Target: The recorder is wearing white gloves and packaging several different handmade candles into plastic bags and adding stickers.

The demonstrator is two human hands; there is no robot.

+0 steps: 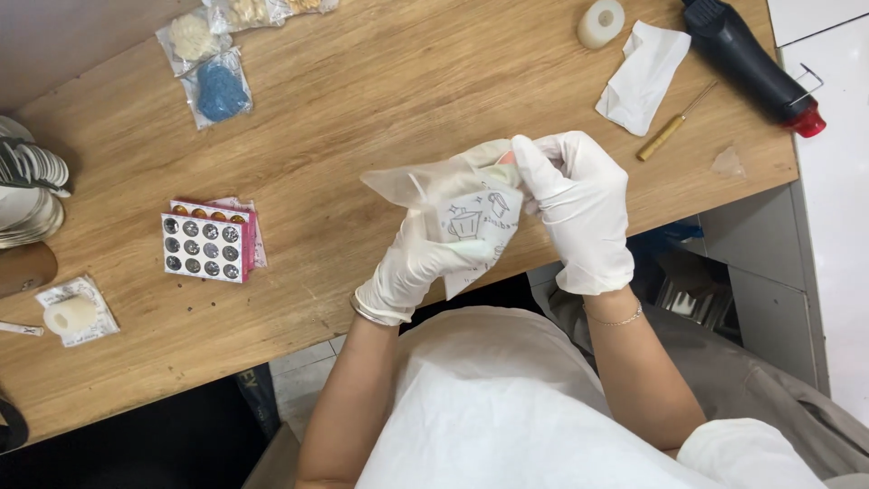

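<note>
Both my hands wear white gloves and meet over the near edge of a wooden table (362,100). My left hand (418,267) grips a small translucent bag (457,195) printed with line drawings from below. My right hand (579,204) pinches the bag's upper right edge. Something pale sits inside the bag, mostly hidden by the plastic and my fingers.
On the table: a card of round studs on pink sheets (206,243), bagged blue (220,91) and cream (192,38) items, a bagged white piece (74,312), a white roll (601,23), a crumpled tissue (641,77), a thin brass-handled tool (670,131), a black heat gun (751,59).
</note>
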